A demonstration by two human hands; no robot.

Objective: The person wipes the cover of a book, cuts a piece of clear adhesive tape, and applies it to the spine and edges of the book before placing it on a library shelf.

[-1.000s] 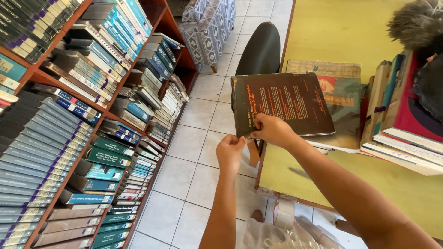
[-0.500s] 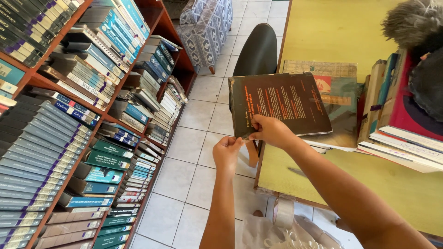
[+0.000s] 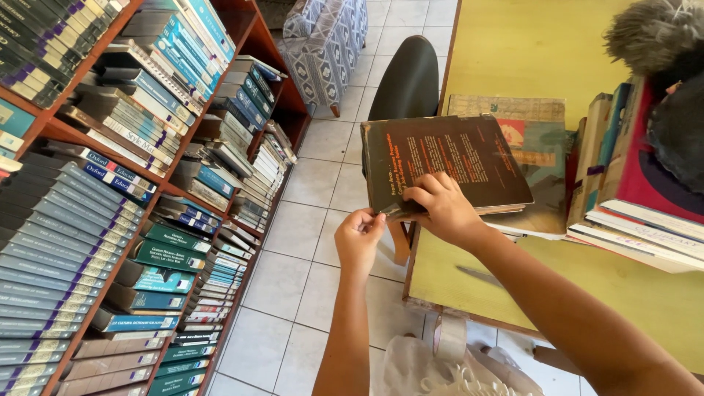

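Right hand: lies palm down on the near left corner of the dark book, fingers curled over the cover, clamping that corner.
Left hand: fingertips pinched shut at the book's near left corner edge, just beside the right hand; whatever is pinched there is too small to make out.
Dark book: flat, rectangular, worn matte cover, blackish brown with reddish print; its left part juts past the left edge of the yellow table.
Under it: a larger faded book, scuffed cover in tan, red and teal, lying flat near the table's left edge.
Table: smooth painted wood, yellow-green, chipped along the near edge.
Right side of table: leaning stack of books, red and pale covers, page edges showing.
Chair: dark rounded back, pushed against the table's left edge.
Shelving: reddish wood, packed with flat-stacked glossy volumes, grey, teal and blue.
Floor: pale square tiles.
Tape roll: clear, below the table's near edge.
Since earlier frame: both hands keep the same hold at the corner; the book has barely shifted.
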